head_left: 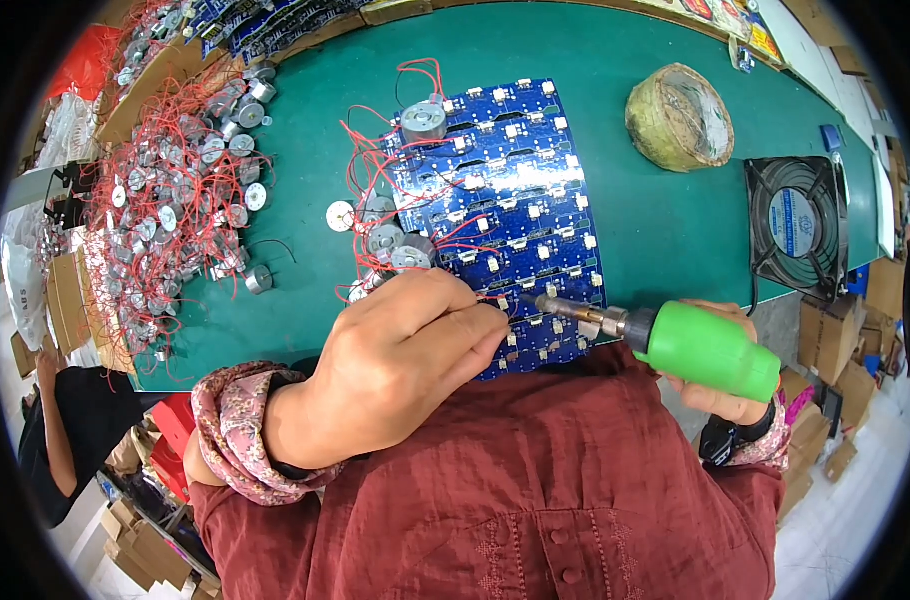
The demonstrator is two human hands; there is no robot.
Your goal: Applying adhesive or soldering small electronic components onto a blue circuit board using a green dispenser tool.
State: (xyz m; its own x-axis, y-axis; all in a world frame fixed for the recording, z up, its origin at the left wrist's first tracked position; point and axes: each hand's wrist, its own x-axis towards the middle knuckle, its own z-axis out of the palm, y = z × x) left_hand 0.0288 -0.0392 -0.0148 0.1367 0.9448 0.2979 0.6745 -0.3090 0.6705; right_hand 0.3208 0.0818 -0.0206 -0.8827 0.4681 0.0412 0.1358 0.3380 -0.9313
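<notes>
Two hands working over blue circuit-board panel (505, 210) lying on green table (305, 310), near edge closest to person. Left hand (395, 365) curling closed, fingertips pinching red wire (490, 297) against panel's near edge. Right hand (720, 395) gripping green-handled soldering iron (675, 340), metal tip touching panel beside left fingertips. Small round motors (395, 240) resting on panel's left side. Motor heap (175, 190) lying far left; fan (797, 225) standing right.

Brown cardboard boxes (880, 290) right; round blue fan label (793, 224).
</notes>
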